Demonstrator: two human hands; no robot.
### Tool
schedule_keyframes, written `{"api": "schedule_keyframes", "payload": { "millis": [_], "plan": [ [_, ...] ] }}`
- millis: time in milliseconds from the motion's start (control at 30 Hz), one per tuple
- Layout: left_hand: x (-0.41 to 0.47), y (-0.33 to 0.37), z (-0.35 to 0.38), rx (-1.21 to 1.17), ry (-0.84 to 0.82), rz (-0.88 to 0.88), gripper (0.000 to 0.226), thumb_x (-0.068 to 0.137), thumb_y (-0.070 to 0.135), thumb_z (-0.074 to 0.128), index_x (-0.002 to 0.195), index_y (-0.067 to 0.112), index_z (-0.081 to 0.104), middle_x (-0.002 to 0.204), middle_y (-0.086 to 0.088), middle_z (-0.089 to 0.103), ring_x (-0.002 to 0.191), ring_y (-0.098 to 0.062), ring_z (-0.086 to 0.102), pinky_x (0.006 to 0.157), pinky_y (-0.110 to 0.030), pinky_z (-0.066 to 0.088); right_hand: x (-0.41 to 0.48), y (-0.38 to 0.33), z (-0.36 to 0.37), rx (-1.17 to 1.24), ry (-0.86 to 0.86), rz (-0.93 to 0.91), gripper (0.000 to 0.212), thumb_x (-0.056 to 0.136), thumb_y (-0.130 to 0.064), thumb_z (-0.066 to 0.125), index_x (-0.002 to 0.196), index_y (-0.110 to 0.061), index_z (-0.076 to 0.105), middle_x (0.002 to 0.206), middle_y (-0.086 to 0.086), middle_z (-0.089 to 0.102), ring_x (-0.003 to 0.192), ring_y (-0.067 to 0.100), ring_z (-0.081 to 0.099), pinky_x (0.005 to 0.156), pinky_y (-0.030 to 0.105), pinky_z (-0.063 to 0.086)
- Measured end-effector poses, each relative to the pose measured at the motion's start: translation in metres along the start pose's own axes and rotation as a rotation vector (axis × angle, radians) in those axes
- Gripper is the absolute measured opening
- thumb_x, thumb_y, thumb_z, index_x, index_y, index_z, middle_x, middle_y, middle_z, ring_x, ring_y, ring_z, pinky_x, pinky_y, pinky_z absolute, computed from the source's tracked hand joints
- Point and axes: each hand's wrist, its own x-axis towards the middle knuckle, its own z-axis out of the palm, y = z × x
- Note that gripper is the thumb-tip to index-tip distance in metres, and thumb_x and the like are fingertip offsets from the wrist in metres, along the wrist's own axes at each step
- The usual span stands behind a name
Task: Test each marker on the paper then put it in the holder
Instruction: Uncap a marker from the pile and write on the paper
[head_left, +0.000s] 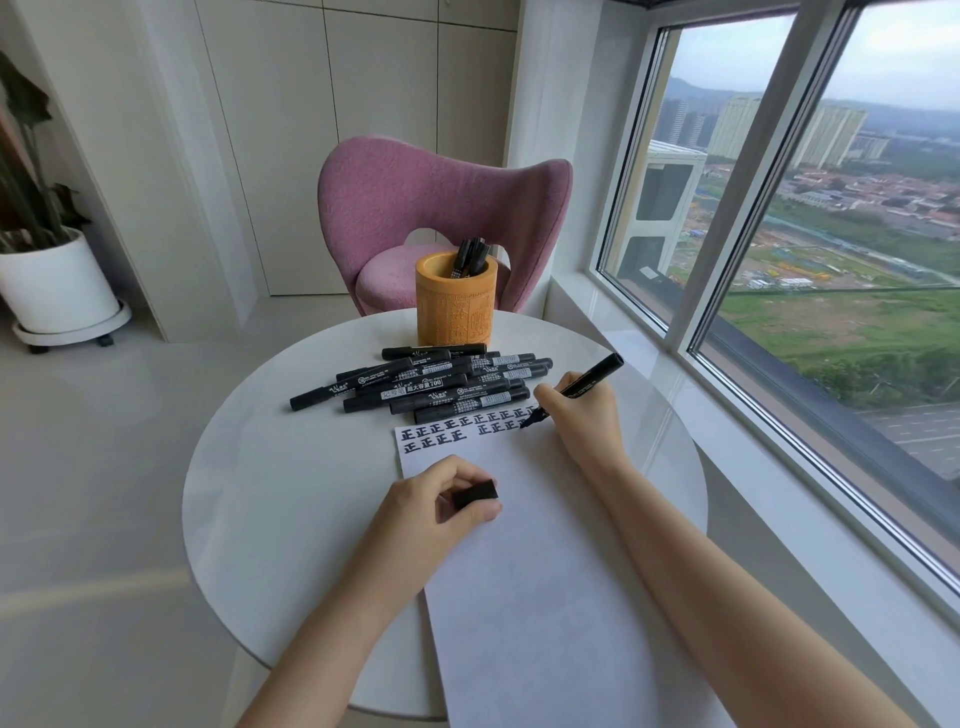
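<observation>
My right hand (584, 418) grips an uncapped black marker (592, 379), its tip on the white paper (519, 545) at the end of the second row of black marks (467, 428). My left hand (441, 506) rests on the paper's left edge and holds the marker's black cap (475, 493). A pile of several capped black markers (436, 382) lies just beyond the paper. Behind the pile stands the orange cylindrical holder (456, 306) with a few black markers (470, 257) sticking out.
Everything sits on a round white table (260, 467). A pink chair (441, 208) stands behind it. A windowsill and large window (779, 260) run along the right. A potted plant in a white pot (57, 280) is on the floor at the far left.
</observation>
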Motion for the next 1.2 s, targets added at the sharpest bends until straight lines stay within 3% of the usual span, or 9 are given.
{"api": "schedule_keyframes", "payload": {
  "millis": [867,1000,1200],
  "plan": [
    [0.0006,-0.0003,0.0004,-0.025,-0.010,-0.016,0.012,0.080,0.011,0.072,0.090,0.013,0.067,0.078,0.009,0.067,0.050,0.010,0.050,0.056,-0.003,0.036,0.0036,0.0034,-0.0016,0.038,0.067,0.015,0.036,0.078,-0.001,0.056,0.056,-0.015,0.031,0.051,-0.004,0.029,0.040,0.005,0.027,0.041,0.016,0.021],
    [0.0004,0.0007,0.0000,-0.019,-0.005,-0.008,0.011,0.080,0.011,0.072,0.089,0.013,0.066,0.076,0.010,0.066,0.047,0.009,0.048,0.054,-0.004,0.036,0.0058,0.0053,-0.0034,0.120,0.073,0.083,0.031,0.079,-0.004,0.056,0.058,-0.013,0.035,0.054,0.003,0.032,0.049,0.012,0.026,0.048,0.026,0.023],
    [0.0019,-0.0067,-0.0005,0.007,0.032,0.007,0.010,0.080,0.019,0.073,0.085,0.025,0.067,0.072,0.026,0.064,0.053,0.000,0.046,0.058,-0.006,0.037,0.0067,0.0005,-0.0076,0.315,0.007,0.142,0.035,0.085,-0.015,0.067,0.061,-0.015,0.041,0.049,-0.001,0.034,0.041,0.010,0.028,0.043,0.020,0.025]
  ]
}}
